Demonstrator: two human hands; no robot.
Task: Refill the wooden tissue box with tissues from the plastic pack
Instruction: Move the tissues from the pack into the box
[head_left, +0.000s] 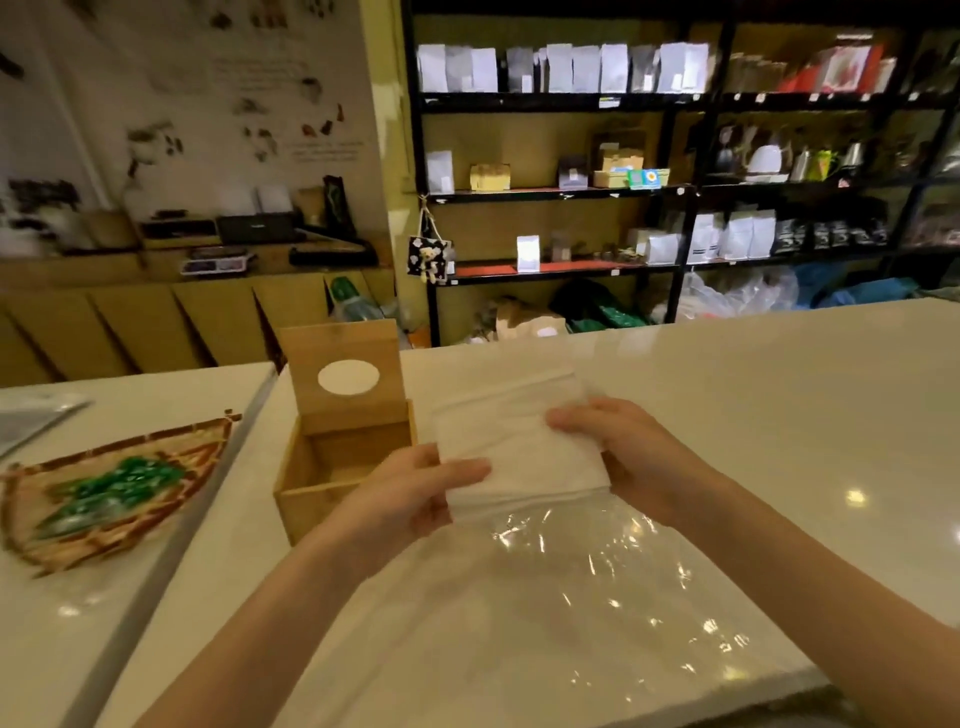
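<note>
Between both hands' closed grip (left (415, 493), right (618, 447)) sits the tissue stack (519, 447).

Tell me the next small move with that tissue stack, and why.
Probably carry the tissue stack left and lower it into the wooden box. Both the left hand and right hand already grip its ends, it is out of the plastic pack, and the box sits just beside it, lid up, looking empty.

A woven tray (171, 470) holding green packets (111, 493) lies on the white worktop (753, 415) at the left. Behind stand black shelves (680, 192) stocked with white bags (561, 67).
</note>
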